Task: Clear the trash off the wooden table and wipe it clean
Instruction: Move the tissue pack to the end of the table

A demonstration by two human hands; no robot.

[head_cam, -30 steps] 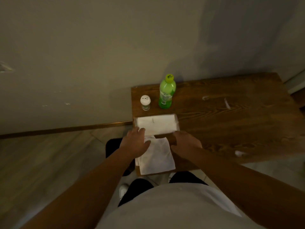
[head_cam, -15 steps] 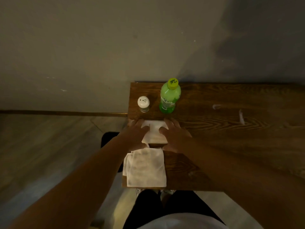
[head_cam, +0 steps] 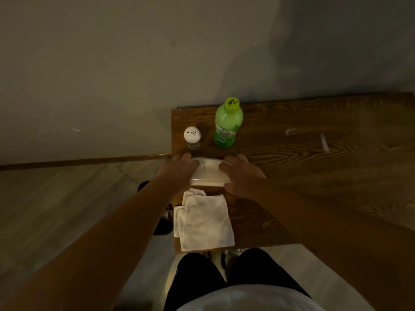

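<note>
- Fingers [head_cam: 188, 161] of left hand [head_cam: 177, 173] curl over the left end of a white container [head_cam: 210, 172]; fingers of right hand [head_cam: 241, 173] wrap its right end. Both hands grip it, one per side.
- White container sits near the left edge of the wooden desk [head_cam: 314, 176], between the two hands; a thin dark mark shows on its top. Whether it is lifted off the wood cannot be told.
- White cloth [head_cam: 205, 223], folded and rumpled, lies just nearer the person than the container, at the desk's front left corner.
- Green bottle [head_cam: 227, 124] with yellow-green cap stands upright beyond the container, near the wall [head_cam: 134, 63].
- White-topped shaker [head_cam: 192, 137] stands left of the bottle, close to the desk edge.
- Two small white scraps [head_cam: 324, 142] lie to the right, well apart from the hands.
- Dim light; fine detail blurred.
</note>
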